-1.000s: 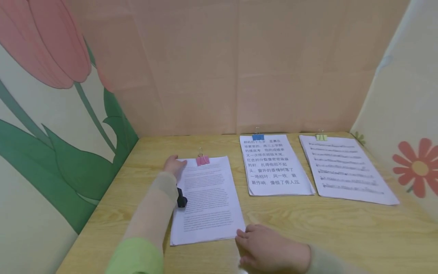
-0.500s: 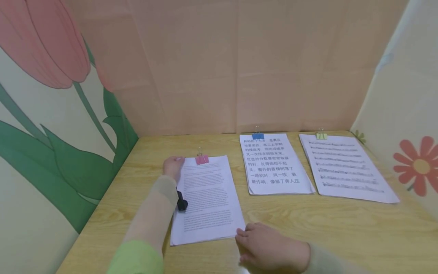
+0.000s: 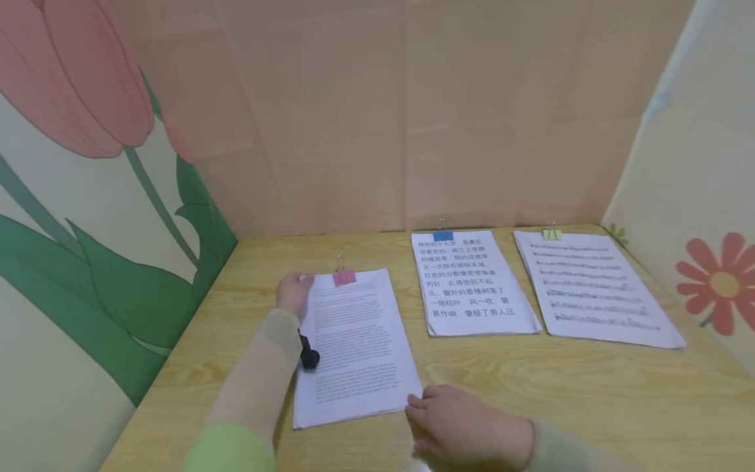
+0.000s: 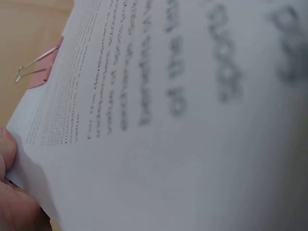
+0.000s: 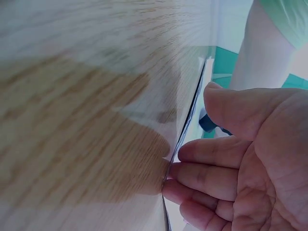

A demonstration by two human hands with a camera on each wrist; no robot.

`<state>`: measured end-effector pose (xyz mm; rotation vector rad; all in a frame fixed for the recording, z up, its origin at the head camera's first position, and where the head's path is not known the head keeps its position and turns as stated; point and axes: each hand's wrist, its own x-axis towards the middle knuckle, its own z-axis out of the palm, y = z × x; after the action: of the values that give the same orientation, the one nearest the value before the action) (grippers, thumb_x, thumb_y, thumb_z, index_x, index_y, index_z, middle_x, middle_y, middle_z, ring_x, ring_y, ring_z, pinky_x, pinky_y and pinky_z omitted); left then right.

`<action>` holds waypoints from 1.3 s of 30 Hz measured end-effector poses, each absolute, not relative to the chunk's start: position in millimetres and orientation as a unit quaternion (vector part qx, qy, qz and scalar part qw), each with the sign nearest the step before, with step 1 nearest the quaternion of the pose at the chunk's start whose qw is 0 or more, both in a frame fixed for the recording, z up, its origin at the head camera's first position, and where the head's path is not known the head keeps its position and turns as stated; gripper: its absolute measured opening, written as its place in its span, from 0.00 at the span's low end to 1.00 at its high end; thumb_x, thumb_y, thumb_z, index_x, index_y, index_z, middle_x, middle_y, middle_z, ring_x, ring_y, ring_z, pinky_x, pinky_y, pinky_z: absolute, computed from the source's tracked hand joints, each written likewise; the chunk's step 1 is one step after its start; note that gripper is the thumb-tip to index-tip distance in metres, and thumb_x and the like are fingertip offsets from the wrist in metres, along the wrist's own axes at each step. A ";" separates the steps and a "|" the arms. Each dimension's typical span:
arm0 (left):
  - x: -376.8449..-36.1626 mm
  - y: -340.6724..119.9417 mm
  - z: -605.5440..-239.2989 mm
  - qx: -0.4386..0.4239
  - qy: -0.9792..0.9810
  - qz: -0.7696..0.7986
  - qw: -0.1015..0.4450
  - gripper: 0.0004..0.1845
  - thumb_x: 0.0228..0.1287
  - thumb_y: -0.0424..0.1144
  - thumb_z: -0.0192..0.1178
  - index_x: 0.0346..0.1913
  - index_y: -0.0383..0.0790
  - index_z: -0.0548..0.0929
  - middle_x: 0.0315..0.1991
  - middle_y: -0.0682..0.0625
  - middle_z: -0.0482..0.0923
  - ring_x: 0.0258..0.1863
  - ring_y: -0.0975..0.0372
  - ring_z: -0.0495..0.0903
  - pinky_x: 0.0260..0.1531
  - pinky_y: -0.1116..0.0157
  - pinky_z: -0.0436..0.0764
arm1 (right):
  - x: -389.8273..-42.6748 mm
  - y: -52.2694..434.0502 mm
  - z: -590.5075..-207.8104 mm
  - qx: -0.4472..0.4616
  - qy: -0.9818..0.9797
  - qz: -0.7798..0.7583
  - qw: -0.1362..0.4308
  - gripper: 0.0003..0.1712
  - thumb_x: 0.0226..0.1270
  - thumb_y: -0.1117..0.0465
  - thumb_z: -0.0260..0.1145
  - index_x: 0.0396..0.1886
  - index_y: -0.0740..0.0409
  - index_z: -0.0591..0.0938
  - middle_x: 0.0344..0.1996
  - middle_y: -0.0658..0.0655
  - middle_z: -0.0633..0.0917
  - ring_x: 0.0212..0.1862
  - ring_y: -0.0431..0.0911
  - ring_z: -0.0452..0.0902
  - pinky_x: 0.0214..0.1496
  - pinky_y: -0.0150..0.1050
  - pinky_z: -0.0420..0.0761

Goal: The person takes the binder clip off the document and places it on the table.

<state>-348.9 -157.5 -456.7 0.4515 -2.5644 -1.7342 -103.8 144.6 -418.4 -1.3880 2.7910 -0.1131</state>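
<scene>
The left hand (image 3: 293, 293) pinches the top corner of the paper stack (image 3: 354, 344) by its pink clip (image 3: 345, 278). The right hand (image 3: 466, 426), fingers loosely bent, touches the bottom corner. Two more clipped stacks (image 3: 472, 282) lie nearby on the worktop (image 3: 560, 393).

Three clipped paper stacks on the table (image 3: 590, 393): one under the hands, two off to the right of them. Three binder clips, pink (image 3: 345, 278), blue (image 3: 443, 235), green (image 3: 552, 234). Two hands.
</scene>
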 end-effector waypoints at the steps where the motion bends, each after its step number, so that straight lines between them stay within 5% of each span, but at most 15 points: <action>1: -347.8 -158.0 -455.4 0.140 -0.823 -0.551 0.011 0.18 0.71 0.48 0.53 0.56 0.40 0.78 0.57 0.44 0.76 0.57 0.52 0.72 0.61 0.51 0.67 | -103.9 144.3 -418.3 -0.445 0.894 -0.039 0.009 0.25 0.65 0.42 0.61 0.50 0.57 0.82 0.49 0.54 0.84 0.42 0.41 0.74 0.48 0.37 0.75; 7: -339.9 -160.4 -441.8 0.108 -0.835 -0.540 0.019 0.19 0.71 0.51 0.52 0.54 0.42 0.77 0.52 0.46 0.77 0.51 0.53 0.74 0.57 0.52 0.71 | -108.2 145.5 -414.0 -0.443 0.893 -0.075 0.026 0.13 0.63 0.43 0.64 0.38 0.44 0.77 0.26 0.37 0.73 0.30 0.35 0.64 0.33 0.31 0.69; 14: -331.0 -158.6 -420.3 0.089 -0.818 -0.566 0.051 0.20 0.70 0.51 0.53 0.53 0.40 0.78 0.48 0.45 0.79 0.46 0.53 0.76 0.49 0.55 0.74 | -117.6 157.6 -397.2 -0.440 0.893 -0.092 0.003 0.26 0.64 0.50 0.64 0.58 0.58 0.79 0.50 0.51 0.84 0.48 0.45 0.78 0.53 0.43 0.77; 28: -302.8 -113.4 -378.3 0.044 -0.744 -0.666 0.038 0.12 0.71 0.43 0.55 0.44 0.36 0.79 0.37 0.44 0.80 0.29 0.59 0.80 0.28 0.65 0.79 | -152.3 190.4 -355.5 -0.420 0.898 -0.104 -0.082 0.19 0.61 0.55 0.69 0.50 0.58 0.83 0.43 0.51 0.86 0.46 0.46 0.81 0.50 0.47 0.79; 39: -278.6 -64.4 -355.2 -0.011 -0.723 -0.689 0.039 0.10 0.70 0.42 0.57 0.41 0.38 0.80 0.36 0.45 0.82 0.30 0.57 0.82 0.30 0.63 0.81 | -182.6 199.8 -322.9 -0.357 0.921 -0.129 -0.084 0.15 0.65 0.57 0.67 0.47 0.60 0.84 0.43 0.53 0.84 0.48 0.49 0.80 0.52 0.48 0.78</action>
<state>-278.6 -64.4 -355.2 -0.0346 -2.2173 -2.1136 -182.6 199.8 -322.9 -1.1860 3.0605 -0.4277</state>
